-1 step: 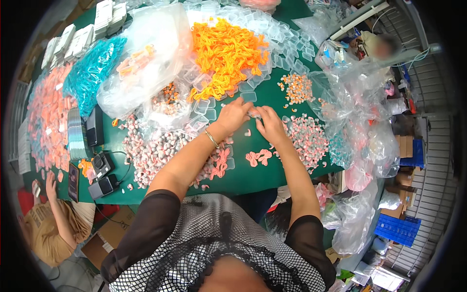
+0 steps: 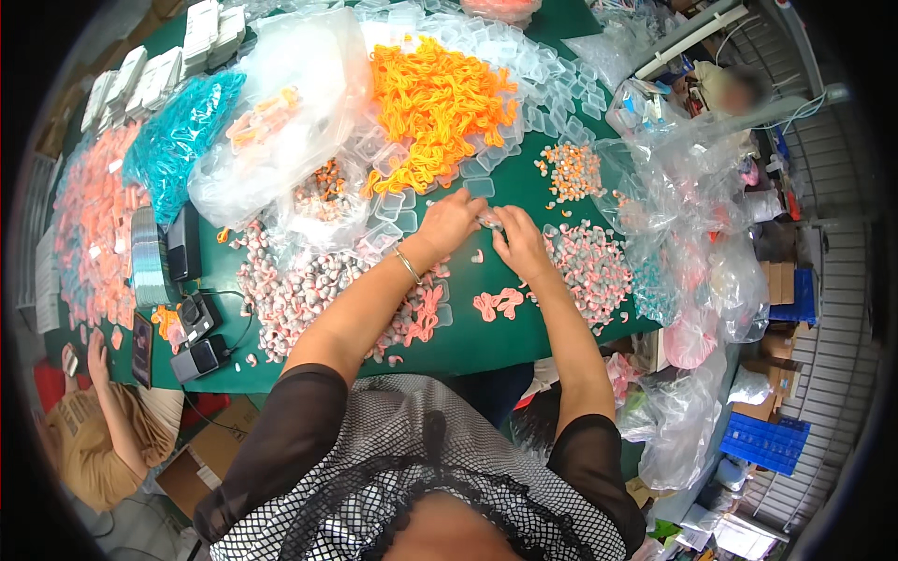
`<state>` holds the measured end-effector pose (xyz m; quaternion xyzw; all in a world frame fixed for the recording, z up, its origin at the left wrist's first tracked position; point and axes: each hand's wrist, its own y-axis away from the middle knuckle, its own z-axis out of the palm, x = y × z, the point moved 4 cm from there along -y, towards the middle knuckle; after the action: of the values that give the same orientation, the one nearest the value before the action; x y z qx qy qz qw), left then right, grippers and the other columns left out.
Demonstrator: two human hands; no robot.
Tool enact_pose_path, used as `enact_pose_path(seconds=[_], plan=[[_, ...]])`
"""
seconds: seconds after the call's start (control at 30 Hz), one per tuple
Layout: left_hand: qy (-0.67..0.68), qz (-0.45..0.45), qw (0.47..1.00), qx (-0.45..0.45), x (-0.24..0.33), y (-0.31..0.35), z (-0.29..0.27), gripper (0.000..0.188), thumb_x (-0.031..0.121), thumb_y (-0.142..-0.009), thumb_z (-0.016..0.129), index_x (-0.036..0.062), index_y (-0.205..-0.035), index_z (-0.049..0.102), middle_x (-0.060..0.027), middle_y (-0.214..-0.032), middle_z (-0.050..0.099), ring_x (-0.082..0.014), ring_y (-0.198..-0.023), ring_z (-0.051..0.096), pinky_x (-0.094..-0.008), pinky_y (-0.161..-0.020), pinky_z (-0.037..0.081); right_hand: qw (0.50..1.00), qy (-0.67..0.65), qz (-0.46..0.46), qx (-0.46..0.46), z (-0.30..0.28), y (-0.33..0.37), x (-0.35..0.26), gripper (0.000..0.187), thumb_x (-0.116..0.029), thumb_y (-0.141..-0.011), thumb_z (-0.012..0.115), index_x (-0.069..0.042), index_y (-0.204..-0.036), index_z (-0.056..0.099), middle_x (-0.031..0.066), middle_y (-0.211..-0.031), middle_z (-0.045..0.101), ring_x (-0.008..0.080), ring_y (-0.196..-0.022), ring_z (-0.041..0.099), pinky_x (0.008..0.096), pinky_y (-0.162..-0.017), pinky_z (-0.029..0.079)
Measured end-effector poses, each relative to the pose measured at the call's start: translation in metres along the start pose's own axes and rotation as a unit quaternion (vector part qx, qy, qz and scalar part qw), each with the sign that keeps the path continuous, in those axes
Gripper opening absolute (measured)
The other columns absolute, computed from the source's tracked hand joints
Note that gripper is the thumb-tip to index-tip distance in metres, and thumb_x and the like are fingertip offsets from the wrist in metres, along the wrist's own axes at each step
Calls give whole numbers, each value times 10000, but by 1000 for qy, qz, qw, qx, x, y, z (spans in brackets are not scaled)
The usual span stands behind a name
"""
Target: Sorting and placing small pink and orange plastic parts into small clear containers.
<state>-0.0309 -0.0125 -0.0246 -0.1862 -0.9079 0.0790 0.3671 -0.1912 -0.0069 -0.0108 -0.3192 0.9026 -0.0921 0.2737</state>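
Green is spreading across the table (image 2: 524, 178), and both hands are meeting just above the centre of the frame. The left hand (image 2: 451, 221) and the right hand (image 2: 519, 236) are gripping a small clear-and-pink item (image 2: 490, 219) between their fingertips; the fingers are partly hiding it, so its exact shape is staying unclear. A bangle (image 2: 408, 266) is circling the left wrist.

Just below the hands, pink cord bundles (image 2: 498, 303) are lying near the right forearm. Pink-and-grey pieces are forming two heaps: a broad heap (image 2: 309, 290) is filling the area left of the left forearm, and a smaller heap (image 2: 589, 276) is sitting right of the right hand. Above that one, orange-and-white pieces (image 2: 572, 173) are clustering.

At the upper centre, a mound of orange cords (image 2: 440, 103) is resting among clear plastic boxes (image 2: 561, 84), which are spreading toward the upper right. A large translucent bag (image 2: 327, 65) is lying beside the mound, with a teal bag (image 2: 182, 140) to its left. Coral packets (image 2: 98, 224) are covering the left edge, below white stacks (image 2: 201, 33) at the upper left. Crumpled clear bags (image 2: 673, 187) are bulging at the right. At the lower left, a co-worker's hand (image 2: 97, 357) is resting by the table edge.
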Motion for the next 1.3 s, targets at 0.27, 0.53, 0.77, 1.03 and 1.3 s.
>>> enact_pose_path(seconds=[0.27,0.53,0.77,1.03,1.3], plan=[[104,31,991,-71,8,2,-26,214,216,-827,667,62,-973,640,-127,-854,552,-324,-809,586,-414,-697,488,984,-160,79,-3,-16,-4,-24,240,-44,-834,633,16,-1063,593,167,-935,609,349,-845,611,376,-708,498],[156,50,985,-60,23,34,-110,215,225,-844,659,15,-890,662,-129,-760,559,-301,-729,574,-381,-636,462,970,-227,54,-65,-36,-35,-86,204,-56,-861,621,17,-1051,623,81,-869,619,160,-735,604,271,-637,483],[24,-86,965,246,-5,50,-234,181,216,-842,697,44,-899,689,-83,-703,576,-184,-632,548,-307,-568,443,997,2,64,34,14,-48,-7,329,-136,-803,679,-49,-1113,610,116,-1197,578,296,-1053,554,403,-866,460],[-249,-204,919,226,-137,58,-313,343,295,-793,707,9,-980,675,-167,-833,613,-307,-724,609,-394,-653,489,995,52,82,-8,34,-43,13,345,-198,-665,803,-73,-912,597,119,-1347,497,351,-1267,411,479,-944,415],[4,-155,935,319,-102,66,-294,318,122,-834,626,23,-1137,617,-115,-947,616,-184,-784,576,-299,-712,482,967,38,210,-137,17,-68,12,436,-216,-629,840,-81,-961,592,154,-1222,529,347,-1180,469,446,-950,423]])
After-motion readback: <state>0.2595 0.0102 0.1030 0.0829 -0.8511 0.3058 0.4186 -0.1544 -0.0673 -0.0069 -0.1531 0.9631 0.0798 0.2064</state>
